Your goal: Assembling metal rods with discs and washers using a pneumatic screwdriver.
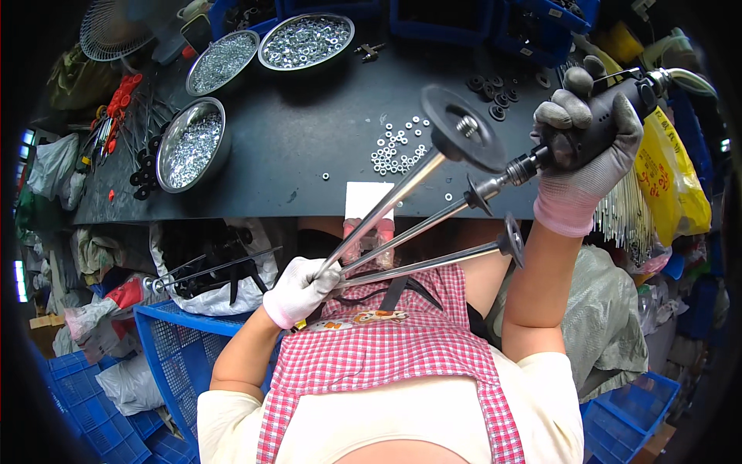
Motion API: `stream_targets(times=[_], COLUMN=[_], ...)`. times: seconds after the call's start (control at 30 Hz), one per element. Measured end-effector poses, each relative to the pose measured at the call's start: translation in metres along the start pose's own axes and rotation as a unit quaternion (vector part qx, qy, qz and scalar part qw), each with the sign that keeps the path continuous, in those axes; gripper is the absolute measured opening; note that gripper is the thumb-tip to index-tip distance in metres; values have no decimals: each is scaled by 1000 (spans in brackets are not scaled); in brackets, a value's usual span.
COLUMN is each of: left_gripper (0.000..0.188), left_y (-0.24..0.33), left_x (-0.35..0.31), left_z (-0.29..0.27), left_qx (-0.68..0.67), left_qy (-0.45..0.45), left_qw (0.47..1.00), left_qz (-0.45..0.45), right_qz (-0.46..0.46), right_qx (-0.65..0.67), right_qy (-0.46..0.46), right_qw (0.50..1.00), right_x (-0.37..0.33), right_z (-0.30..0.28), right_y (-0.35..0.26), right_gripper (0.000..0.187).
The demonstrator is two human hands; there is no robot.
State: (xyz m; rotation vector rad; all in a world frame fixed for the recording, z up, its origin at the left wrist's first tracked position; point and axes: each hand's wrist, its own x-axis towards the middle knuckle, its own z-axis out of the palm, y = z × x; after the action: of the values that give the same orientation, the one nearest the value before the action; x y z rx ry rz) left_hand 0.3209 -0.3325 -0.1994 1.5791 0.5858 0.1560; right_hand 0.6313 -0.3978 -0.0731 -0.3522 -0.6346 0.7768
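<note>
Here we are, riding on the wearer's head with the left of two fisheye lenses, and we're staring steeply down and a little forward! Right beneath us spreads the checked apron (402, 344), close in; past it comes the near edge of the table (305, 151), straight across our middle, and on we look over the surface to blue bins (440, 32) by its far edge, cropped at the top. Wide, this one: beyond the near left corner we catch crates (89, 402) below, everything curving into a black rim.
</note>
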Motion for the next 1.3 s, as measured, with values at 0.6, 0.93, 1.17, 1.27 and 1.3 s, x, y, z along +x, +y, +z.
stream_targets(times=[0.6,0.93,1.17,1.27,1.3], left_gripper=[49,45,42,40,40], left_y=[18,11,11,6,5], left_x=[-6,-4,0,1,2], left_z=[22,32,36,36,36], left_qx=[78,43,10,16,25], left_qy=[35,35,29,21,19], left_qw=[994,998,1000,1000,999], left_qz=[68,16,-6,2,15], right_qz=[28,20,6,19,22], right_qx=[29,5,-22,-31,-31], right_qy=[-38,11,19,14,12], right_qw=[998,1000,1000,999,999], right_x=[-11,-16,-17,-19,-17], right_z=[0,0,-3,-1,3], right_y=[-11,-1,3,4,6], right_gripper=[38,32,33,38,38])
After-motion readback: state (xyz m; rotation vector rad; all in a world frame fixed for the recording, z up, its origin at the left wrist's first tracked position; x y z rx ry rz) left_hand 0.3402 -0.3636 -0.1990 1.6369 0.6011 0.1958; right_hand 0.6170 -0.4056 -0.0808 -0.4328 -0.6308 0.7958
